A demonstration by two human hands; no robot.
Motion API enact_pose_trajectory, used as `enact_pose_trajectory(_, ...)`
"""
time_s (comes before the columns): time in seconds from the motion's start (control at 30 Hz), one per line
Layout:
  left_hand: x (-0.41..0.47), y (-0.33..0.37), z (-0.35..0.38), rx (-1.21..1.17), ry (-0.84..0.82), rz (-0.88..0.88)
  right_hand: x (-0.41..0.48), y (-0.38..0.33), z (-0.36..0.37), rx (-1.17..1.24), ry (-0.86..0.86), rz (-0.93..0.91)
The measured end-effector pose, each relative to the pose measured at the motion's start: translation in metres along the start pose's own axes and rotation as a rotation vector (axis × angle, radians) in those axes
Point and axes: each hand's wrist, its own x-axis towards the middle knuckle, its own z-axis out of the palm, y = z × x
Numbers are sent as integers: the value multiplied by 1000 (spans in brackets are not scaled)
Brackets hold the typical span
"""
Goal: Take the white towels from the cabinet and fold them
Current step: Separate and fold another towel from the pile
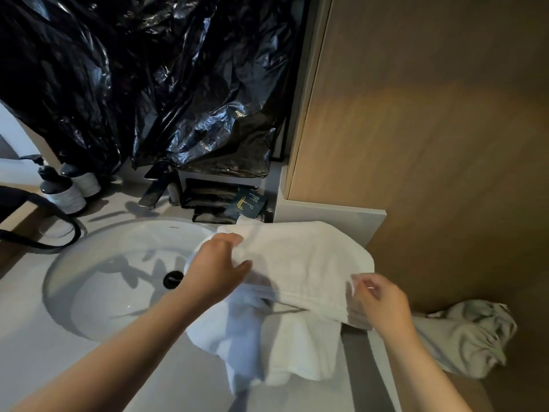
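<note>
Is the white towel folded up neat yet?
Only partly. The white towel lies doubled beside the sink, loose cloth bunched underneath; left hand and right hand hold its edges.

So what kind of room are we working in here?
Most likely a hotel bathroom: a white sink basin set in a counter, pump bottles behind it, and packaged amenities by the tap.
</note>
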Motion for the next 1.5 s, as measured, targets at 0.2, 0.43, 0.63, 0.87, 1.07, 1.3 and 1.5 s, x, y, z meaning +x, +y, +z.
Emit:
enact_pose_trajectory(0.2,-3,33,29,61,-191,295,-1,48,-8,59,-116,326)
enact_pose_trajectory(0.43,1,28,57,239,-175,444,0,60,-8,201,14,358)
enact_pose_trajectory(0.63,6,24,60,229,-163,497,3,63,-7,280,-12,381)
enact_pose_trajectory(0.87,11,22,64,256,-179,504,12,65,-3,300,-97,519)
enact_pose_trajectory(1.07,15,13,65,223,-204,525,11,64,-5,359,-140,579)
enact_pose_trajectory(1.3,16,6,66,167,-194,554,-8,66,-14,787,-80,656)
enact_pose_trajectory(1.5,20,1,62,148,-249,630,-10,75,9,705,23,667)
